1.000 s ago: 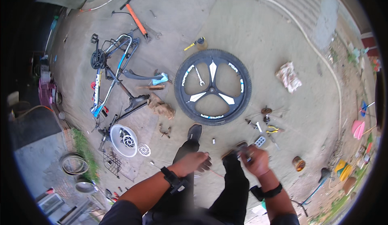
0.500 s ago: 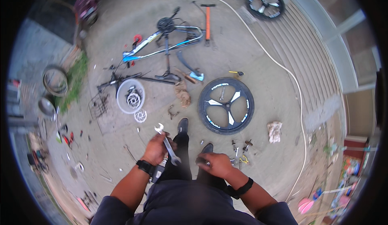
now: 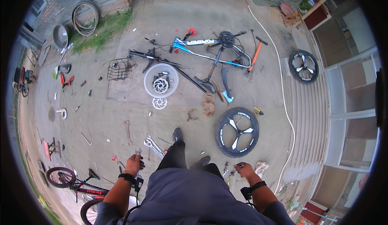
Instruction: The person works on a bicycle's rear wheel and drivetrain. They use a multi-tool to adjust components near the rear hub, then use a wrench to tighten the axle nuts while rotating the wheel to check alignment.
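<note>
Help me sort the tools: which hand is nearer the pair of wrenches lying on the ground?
Left. The left hand is just below-left of the wrenches; the right hand is far off to their right.

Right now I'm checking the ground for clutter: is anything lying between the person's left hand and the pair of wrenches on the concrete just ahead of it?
Nothing visible blocks it. The left hand grips a small wrench-like tool; the wrenches lie just ahead and to its right on bare concrete. The person's leg stands beside them, not between.
</note>
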The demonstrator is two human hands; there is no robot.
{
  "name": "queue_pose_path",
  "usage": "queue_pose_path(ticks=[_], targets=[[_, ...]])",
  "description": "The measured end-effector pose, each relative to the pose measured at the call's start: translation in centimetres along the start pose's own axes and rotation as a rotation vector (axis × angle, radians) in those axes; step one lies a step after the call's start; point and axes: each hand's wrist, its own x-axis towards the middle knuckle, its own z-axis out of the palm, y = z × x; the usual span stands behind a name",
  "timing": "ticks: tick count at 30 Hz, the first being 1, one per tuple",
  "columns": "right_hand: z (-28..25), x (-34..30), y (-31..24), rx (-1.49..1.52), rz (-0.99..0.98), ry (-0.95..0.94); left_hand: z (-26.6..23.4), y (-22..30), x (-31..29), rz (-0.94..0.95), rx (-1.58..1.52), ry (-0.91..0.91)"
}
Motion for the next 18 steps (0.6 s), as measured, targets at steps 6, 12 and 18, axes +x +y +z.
queue_pose_path(ticks=[6,12,18], targets=[[0.4,2.8,-12.4,0.107,-0.188,0.028,-3.8,0.7,-1.0,-0.002,-0.171,0.01],[0.2,3.5,-28.2,-0.011,-0.275,-0.079,-6.2,0.8,-0.8,-0.005,-0.373,0.136],[0.1,6.0,-40.0,-0.216,-0.329,-0.12,-7.9,0.8,-1.1,-0.077,-0.559,0.265]])
